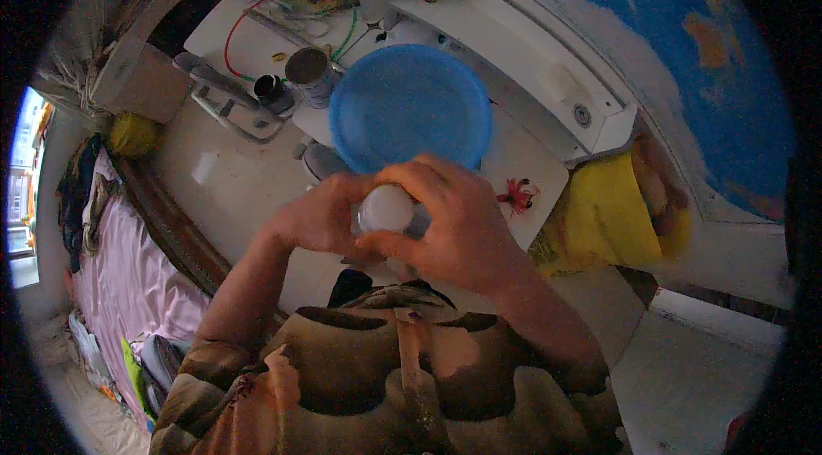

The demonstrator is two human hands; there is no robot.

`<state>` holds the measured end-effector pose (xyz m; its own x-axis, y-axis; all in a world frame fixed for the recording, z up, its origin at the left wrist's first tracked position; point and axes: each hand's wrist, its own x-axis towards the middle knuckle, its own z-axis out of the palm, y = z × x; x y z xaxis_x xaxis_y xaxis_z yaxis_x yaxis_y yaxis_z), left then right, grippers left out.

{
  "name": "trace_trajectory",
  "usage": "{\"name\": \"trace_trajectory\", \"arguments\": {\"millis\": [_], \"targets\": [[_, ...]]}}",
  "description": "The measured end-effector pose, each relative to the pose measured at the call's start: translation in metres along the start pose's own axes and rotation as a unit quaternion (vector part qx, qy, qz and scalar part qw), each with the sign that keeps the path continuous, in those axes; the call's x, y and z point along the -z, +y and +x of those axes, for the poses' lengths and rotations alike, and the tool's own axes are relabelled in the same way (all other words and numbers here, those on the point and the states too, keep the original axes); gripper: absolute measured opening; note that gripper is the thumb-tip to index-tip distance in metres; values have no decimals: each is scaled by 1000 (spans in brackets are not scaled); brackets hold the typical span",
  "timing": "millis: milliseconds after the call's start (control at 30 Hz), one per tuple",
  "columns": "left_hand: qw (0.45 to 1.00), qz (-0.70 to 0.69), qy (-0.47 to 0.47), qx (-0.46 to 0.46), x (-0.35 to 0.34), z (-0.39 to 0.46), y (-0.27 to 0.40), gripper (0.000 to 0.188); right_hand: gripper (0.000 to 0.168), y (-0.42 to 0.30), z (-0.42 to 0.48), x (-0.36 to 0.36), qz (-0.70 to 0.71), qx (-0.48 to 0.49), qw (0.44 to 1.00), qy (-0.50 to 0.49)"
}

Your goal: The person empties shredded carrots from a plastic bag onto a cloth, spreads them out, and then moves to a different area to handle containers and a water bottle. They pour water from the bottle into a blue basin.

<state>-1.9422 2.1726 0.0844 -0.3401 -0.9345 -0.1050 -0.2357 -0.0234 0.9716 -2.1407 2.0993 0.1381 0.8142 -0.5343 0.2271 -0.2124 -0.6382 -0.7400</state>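
Note:
Close before my chest, a small clear container with a round white lid [387,208] is held between both hands. My left hand [324,214] wraps its left side. From the right, my right hand [453,220] curls around the lid, thumb below and fingers above. The lid faces up at me; most of the container's body is hidden by my fingers. Just beyond the hands sits a large round blue plastic basin [411,111], its near rim partly covered by my knuckles. I cannot tell whether the lid is loose or tight.
Left of the basin stand a tall can [311,79] and a dark cup [270,90]. A red tassel-like item [519,195] lies on the white table [514,163]. A white shelf unit [507,50] runs behind; a yellow bag [597,211] is at right, a pink-sheeted bed [141,262] at left.

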Motion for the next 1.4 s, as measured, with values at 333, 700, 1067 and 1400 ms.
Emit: {"name": "trace_trajectory", "arguments": {"millis": [333, 700, 1067, 1400], "targets": [[997, -64, -8, 42, -10, 11, 16, 56, 53, 10, -10, 5, 38, 68, 993, 87], [991, -74, 111, -7, -28, 74, -6, 50, 34, 70, -12, 4, 201, -24, 956, 213], [922, -149, 356, -34, -2, 17, -32, 40, 36, 181, -159, 22, 161, -476, 817, 283], [856, 245, 453, 43, 129, -83, -104, 27, 43, 207, -180, -128, 247, -399, 873, 134]]}}
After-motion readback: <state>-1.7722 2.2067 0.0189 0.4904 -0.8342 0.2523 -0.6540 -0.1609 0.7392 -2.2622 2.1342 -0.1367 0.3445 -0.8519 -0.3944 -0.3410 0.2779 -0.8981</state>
